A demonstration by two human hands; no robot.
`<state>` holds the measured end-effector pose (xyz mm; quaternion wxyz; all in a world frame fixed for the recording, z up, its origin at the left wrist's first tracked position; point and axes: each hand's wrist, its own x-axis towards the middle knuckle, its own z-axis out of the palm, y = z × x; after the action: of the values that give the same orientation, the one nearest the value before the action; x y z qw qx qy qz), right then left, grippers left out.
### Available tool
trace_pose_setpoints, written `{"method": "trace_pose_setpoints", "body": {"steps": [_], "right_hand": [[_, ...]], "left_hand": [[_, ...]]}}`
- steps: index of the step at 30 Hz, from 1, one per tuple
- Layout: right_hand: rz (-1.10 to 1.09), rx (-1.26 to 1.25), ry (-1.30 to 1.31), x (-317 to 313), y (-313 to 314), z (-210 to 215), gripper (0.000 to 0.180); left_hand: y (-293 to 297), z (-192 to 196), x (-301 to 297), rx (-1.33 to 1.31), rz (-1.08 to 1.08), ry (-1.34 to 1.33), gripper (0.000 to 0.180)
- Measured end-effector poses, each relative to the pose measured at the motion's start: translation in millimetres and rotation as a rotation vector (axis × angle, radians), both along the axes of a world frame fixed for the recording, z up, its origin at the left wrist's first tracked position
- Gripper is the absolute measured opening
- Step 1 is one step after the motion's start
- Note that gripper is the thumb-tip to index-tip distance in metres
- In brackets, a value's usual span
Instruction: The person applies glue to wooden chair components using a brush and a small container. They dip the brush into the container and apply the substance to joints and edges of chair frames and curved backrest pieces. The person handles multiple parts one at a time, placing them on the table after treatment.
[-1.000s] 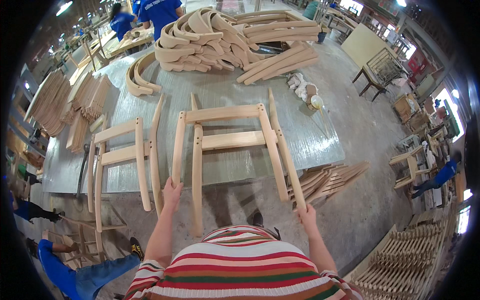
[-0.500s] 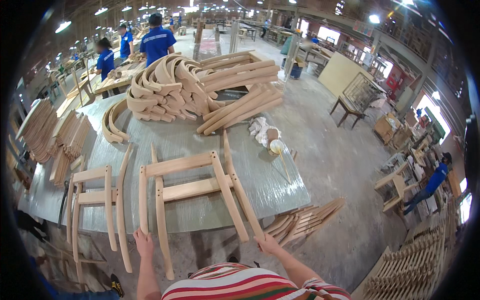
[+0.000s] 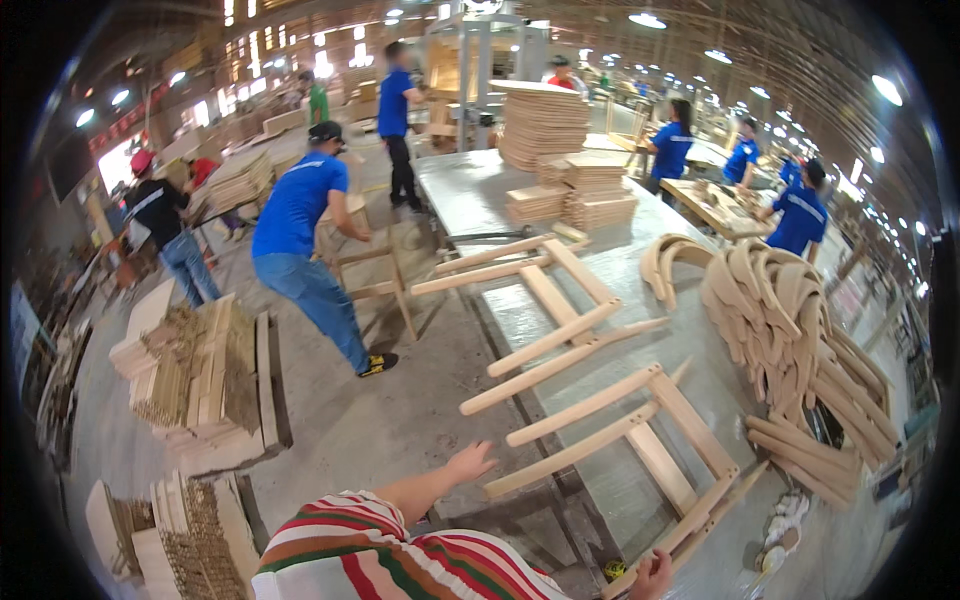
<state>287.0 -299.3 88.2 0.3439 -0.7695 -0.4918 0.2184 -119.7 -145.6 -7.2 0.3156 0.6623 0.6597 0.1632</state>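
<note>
On the near edge of the film-covered table lies a pale wooden chair frame [image 3: 664, 468], its legs jutting over the edge. My left hand [image 3: 470, 462] is off it, in the air short of the leg ends, with fingers stretched out and nothing in them. Down by the lower leg of the same frame is my right hand [image 3: 652, 576]; its fingers look loosely apart and hold nothing I can see. Whether they touch the wood is unclear. A second chair frame [image 3: 545, 290] rests farther along the table, its legs also overhanging.
Curved wooden parts [image 3: 765, 310] are heaped on the table [image 3: 625, 365], with stacked boards [image 3: 543, 125] at its far end. A person in a blue shirt [image 3: 305, 205] bends over a wooden chair frame [image 3: 372, 270]. Piled wood [image 3: 205, 375] stands on the floor at left.
The view has swung left, bringing the stooping person and floor stacks into sight. My left hand has let go of the chair frame's leg. My right hand's grip appears loosened.
</note>
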Motion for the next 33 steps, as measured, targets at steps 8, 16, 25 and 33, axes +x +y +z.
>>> {"method": "trace_pose_setpoints", "body": {"steps": [8, 16, 25, 33], "right_hand": [[0.728, -0.163, -0.013, -153.1, 113.4, -6.5, 0.036], [1.068, -0.280, -0.079, -322.5, 181.9, 4.5, 0.045], [1.128, -0.280, -0.201, -398.2, 212.6, 15.2, 0.043], [1.334, -0.316, -0.246, -477.0, 232.4, 41.3, 0.045]], "left_hand": [[-162.6, -46.9, -204.2, -0.624, 0.044, 0.112, 0.033], [-211.4, -31.9, -353.0, -0.482, 0.530, 0.107, 0.040], [-236.7, -29.0, -359.6, -0.419, 0.520, -0.096, 0.041], [-265.0, -37.9, -347.6, -0.494, 0.558, -0.406, 0.040]]}}
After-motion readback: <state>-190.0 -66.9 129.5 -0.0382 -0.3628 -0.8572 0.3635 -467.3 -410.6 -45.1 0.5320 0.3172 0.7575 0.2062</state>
